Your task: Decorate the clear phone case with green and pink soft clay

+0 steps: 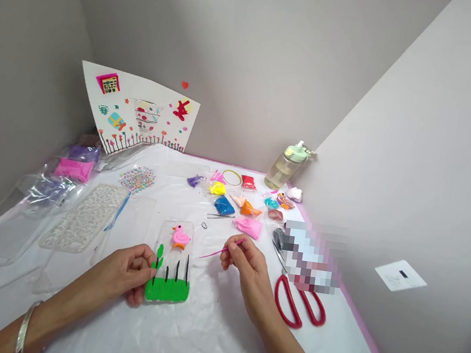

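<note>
A clear phone case (188, 234) lies on the white-covered table (205, 340) in front of me. It carries a pink clay duck (181, 237) with an orange base, a green grass strip (167, 291) along its lower end, several upright black stems, and green leaves (160, 252) on the leftmost stem. My left hand (134, 270) grips the case's left edge, fingers curled by the leaves. To the right, above the table and apart from the case, my right hand (245, 262) pinches a thin pink stick-like tool (217, 252) whose tip points left toward the case.
Red-handled scissors (288, 302) lie right of my right hand. Behind are bagged clays, including blue (223, 205) and pink (248, 227), tweezers (220, 217) and a water bottle (285, 168). At left are gems (137, 179), a patterned mold-like sheet (85, 217) and clear bags.
</note>
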`<state>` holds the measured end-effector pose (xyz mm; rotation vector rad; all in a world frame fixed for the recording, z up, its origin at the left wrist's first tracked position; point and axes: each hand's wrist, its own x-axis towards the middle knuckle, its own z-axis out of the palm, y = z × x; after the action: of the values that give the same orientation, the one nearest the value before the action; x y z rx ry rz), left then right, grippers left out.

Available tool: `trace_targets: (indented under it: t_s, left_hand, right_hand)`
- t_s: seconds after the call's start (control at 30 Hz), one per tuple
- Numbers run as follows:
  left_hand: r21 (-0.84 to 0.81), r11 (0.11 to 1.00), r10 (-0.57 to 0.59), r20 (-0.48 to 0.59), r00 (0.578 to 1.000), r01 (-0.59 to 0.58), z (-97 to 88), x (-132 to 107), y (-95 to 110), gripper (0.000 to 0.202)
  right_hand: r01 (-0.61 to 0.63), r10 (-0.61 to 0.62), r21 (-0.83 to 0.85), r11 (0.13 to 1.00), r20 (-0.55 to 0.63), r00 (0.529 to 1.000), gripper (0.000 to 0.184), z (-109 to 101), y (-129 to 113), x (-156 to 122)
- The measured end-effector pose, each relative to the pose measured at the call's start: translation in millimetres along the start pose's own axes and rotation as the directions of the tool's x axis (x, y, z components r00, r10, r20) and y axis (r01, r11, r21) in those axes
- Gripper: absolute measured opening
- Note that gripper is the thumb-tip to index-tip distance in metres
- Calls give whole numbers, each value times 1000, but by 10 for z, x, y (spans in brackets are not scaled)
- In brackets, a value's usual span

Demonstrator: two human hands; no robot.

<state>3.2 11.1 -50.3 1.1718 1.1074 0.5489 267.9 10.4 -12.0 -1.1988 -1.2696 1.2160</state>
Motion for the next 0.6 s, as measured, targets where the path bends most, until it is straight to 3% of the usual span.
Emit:
trace_targets:
  t_s: [0.23,0.37,0.47,0.6]
  left_hand:
    - [-8,999,-35,47,998,35,-107,-64,6,40]
    - [7,1000,-30,59,998,30,-156,-91,13,45]
    - [12,999,-38,57,998,38,-168,-90,-6,45]
    - [49,998,-33,37,999,31,-183,-109,-40,36]
  right_hand:
    - [19,-18,-63,998,6,1000,28,-60,-30,31]
    - [46,-49,-193,980,-10,999,24,-73,-15,29]
    - [57,-47,-351,934,36,998,15,-50,4,-4]
    - [104,-2,-581,807,175,985,12,-22,10,-66]
